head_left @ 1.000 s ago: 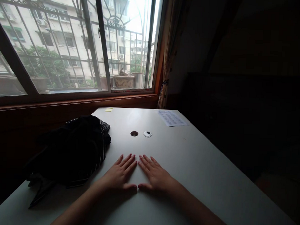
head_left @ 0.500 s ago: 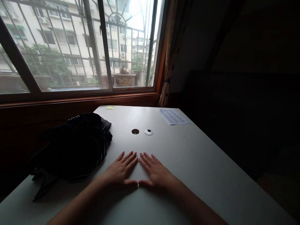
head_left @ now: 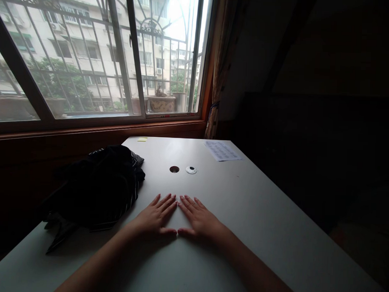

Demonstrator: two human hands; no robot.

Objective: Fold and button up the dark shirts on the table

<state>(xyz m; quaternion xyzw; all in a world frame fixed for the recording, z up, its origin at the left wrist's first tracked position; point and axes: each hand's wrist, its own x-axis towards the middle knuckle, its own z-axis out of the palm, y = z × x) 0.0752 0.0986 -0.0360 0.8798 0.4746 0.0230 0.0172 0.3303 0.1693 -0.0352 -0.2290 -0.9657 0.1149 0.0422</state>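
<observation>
My left hand (head_left: pixel 155 217) and my right hand (head_left: pixel 198 217) lie flat, palms down, side by side on a white table (head_left: pixel 262 225). Fingers are stretched out and the thumb tips and forefinger tips nearly touch, leaving a small triangle of bare tabletop between them. Neither hand holds anything. A crumpled black garment with thin white stripes (head_left: pixel 97 187) lies just left of my left hand, apart from it.
Beyond my fingers are a round cable hole (head_left: pixel 174 169) and its white cap (head_left: pixel 191 170). A printed sheet (head_left: pixel 222 151) lies at the far right corner, a yellow sticky note (head_left: pixel 142 139) at the far edge. A barred window (head_left: pixel 98 57) stands behind; the right side is dark.
My hands keep the same flat pose on the table. The view has shifted slightly, so everything sits a little higher in the picture.
</observation>
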